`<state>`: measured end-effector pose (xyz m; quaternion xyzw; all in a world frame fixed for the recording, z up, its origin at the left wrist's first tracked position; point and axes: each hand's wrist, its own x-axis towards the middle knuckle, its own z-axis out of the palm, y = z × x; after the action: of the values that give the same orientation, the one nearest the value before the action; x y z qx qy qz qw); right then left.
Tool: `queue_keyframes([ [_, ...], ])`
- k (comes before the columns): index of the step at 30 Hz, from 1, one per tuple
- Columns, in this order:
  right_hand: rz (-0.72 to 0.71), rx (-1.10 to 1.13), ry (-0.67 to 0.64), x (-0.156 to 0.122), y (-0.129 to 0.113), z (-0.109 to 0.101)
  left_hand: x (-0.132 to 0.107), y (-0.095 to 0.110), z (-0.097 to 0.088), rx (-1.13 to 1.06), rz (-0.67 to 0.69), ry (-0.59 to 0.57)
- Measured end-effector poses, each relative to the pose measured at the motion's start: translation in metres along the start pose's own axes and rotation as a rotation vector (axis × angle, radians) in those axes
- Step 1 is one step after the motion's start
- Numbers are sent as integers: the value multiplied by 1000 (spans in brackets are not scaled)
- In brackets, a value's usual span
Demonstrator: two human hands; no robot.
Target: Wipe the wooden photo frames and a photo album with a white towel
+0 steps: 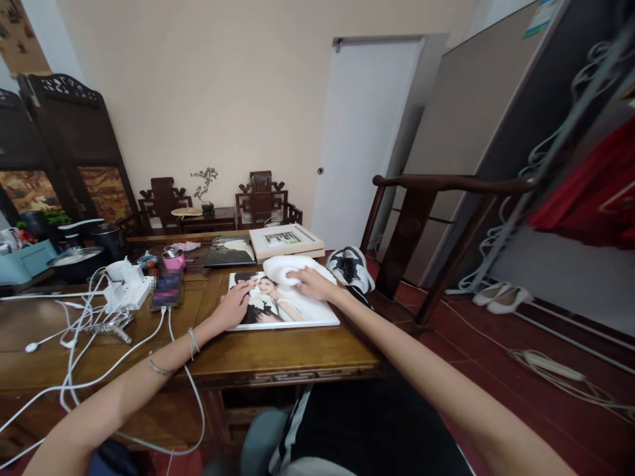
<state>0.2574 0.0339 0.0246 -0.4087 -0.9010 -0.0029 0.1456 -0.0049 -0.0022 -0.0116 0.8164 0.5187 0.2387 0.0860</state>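
A wedding photo panel [282,312] with white edges lies flat on the wooden table [297,350], near its front right corner. My left hand [235,305] rests on the panel's left side, its fingers stretched out. A white cloth [279,269] is bunched on the panel's upper right part. My right hand [312,283] grips this cloth from above and presses it against the picture. Parts of the printed image are hidden under the cloth and my fingers.
Behind the panel are a dark photo [225,254] and a white picture frame [310,243]. Sneakers [353,264] stand by a wooden chair [414,231] at right. White cables [84,330], a power strip [129,287], a phone [167,289] and a pink cup [173,259] occupy the left.
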Motion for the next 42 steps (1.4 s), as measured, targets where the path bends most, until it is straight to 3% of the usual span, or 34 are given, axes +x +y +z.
queue_keyframes([
  [3, 36, -6, 15, 18, 5, 3, 0, -1, 1, 2, -19, 2],
  [5, 33, -9, 7, 12, 2, 4, 0, -1, 2, 5, -21, 7],
  [8, -28, 0, -22, -24, -13, 4, 1, -1, 2, 11, -18, 11],
  [13, -112, 95, -58, -107, -53, -8, 1, 0, 4, 22, -25, -5],
  [16, -121, 126, -93, -129, -67, -16, 1, 0, 4, 24, -24, -7],
  [19, -131, 147, -98, -112, -61, -16, 0, 1, 4, 31, -31, -18],
  [27, 39, 45, -7, 6, -6, -3, 1, -3, 3, -4, 6, 1],
  [31, 102, 23, -4, 22, -1, -4, 2, -3, 3, -1, -7, 6],
  [35, 79, 13, -54, -9, -21, -5, 2, -2, 4, -5, -9, 2],
  [42, -51, 99, -108, -117, -78, -17, 2, -4, 7, -9, -5, 10],
])
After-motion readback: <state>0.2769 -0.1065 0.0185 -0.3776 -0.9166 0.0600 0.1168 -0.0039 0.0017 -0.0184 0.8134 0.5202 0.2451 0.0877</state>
